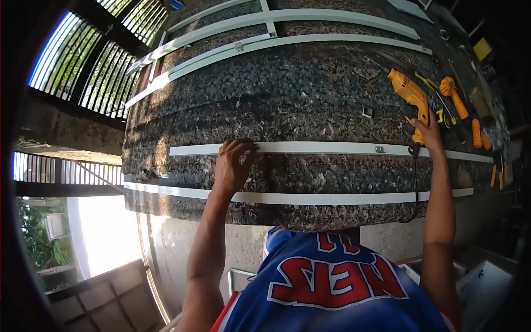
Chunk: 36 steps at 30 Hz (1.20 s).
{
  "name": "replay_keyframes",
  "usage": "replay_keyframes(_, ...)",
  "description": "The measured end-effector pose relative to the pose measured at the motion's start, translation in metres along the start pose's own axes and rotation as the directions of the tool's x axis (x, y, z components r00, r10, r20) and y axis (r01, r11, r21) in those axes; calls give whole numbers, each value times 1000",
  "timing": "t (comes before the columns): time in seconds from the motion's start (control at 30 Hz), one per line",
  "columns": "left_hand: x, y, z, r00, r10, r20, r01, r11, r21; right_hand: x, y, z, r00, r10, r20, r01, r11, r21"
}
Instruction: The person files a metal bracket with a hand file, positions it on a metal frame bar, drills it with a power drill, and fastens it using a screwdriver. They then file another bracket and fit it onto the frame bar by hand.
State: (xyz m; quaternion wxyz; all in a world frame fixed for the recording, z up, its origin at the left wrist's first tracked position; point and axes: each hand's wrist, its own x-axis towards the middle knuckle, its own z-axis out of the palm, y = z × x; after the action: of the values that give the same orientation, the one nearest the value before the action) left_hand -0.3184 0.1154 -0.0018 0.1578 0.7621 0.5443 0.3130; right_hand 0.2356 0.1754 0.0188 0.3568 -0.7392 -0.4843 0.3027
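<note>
My left hand (pixel 234 165) is curled over a long white metal bar (pixel 315 148) near its left end, fingers bent and pressed together on it. The fingertips partly hide whether anything small is between them. On the right, my right hand (pixel 430 133) is wrapped around the handle of an orange power drill (pixel 410 91), which lies over the worktable with its nose pointing away to the upper left. The drill's black cord (pixel 416 185) hangs across two bars. A small metal bracket (pixel 379 149) sits on the bar between my hands.
A second white bar (pixel 332 198) lies along the table's near edge. Joined white bars (pixel 243 50) lie at the back of the rough, stained worktable (pixel 310 110). A small square piece (pixel 367 112) is right of centre. Pliers (pixel 427 81), another orange tool (pixel 453 94) and several hand tools lie right.
</note>
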Motion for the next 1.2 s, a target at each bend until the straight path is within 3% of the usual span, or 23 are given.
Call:
replay_keyframes(0.17, 7, -5, 1, 994, 97, 53, -97, 995, -1, 7, 12, 1, 998, -3, -57, 3, 1000, 6)
replay_keyframes(0.27, 16, -1, -1, 973, 102, 208, -113, 993, 38, 0, 4, -2, 999, 31, -11, -31, 999, 38)
replay_keyframes(0.33, 30, 27, -15, 977, 159, 143, -160, 987, -6, 10, 19, 0, 994, -30, -105, 26, 999, -47)
replay_keyframes(0.4, 54, 65, -16, 966, 206, 156, -199, 978, -63, 7, 21, -1, 995, -13, -99, 9, 999, -33)
replay_keyframes(0.5, 104, 119, 27, 858, 474, 197, -439, 877, -196, 2, 7, -2, 995, 21, -100, -26, 998, -50)
replay_keyframes(0.57, 138, 127, 87, 850, 472, 236, -379, 857, -349, 2, 9, -2, 993, 19, -115, -26, 998, -58)
replay_keyframes(0.63, 162, 135, 140, 867, 411, 280, -324, 894, -309, 0, 7, -4, 992, 42, -118, -52, 995, -86)
replay_keyframes(0.7, 172, 130, 191, 858, 479, 187, -437, 870, -226, 0, 7, -4, 991, 27, -133, -43, 992, -121)
replay_keyframes(0.77, 180, 140, 190, 809, 469, 354, -453, 881, -133, 4, 15, -2, 992, 5, -124, -9, 1000, -28)
replay_keyframes(0.83, 183, 128, 201, 811, 496, 311, -463, 868, -177, 15, 29, -1, 995, -64, -81, 70, 995, 76)
replay_keyframes(0.93, 169, 126, 152, 824, 464, 326, -378, 878, -295, 9, 19, -2, 997, -17, -72, 21, 999, 50)
replay_keyframes(1.0, 147, 113, 80, 872, 397, 288, -231, 851, -472, 10, 19, -3, 998, 30, -62, -31, 999, -17)
replay_keyframes(1.13, 98, 48, -16, 950, 192, 246, -115, 948, -296, 1, 3, -2, 998, 55, -23, -55, 998, 17)
replay_keyframes(1.2, 65, 14, -25, 961, 206, 183, -181, 972, -148, 0, 0, 0, 996, 68, -51, -68, 998, -1)
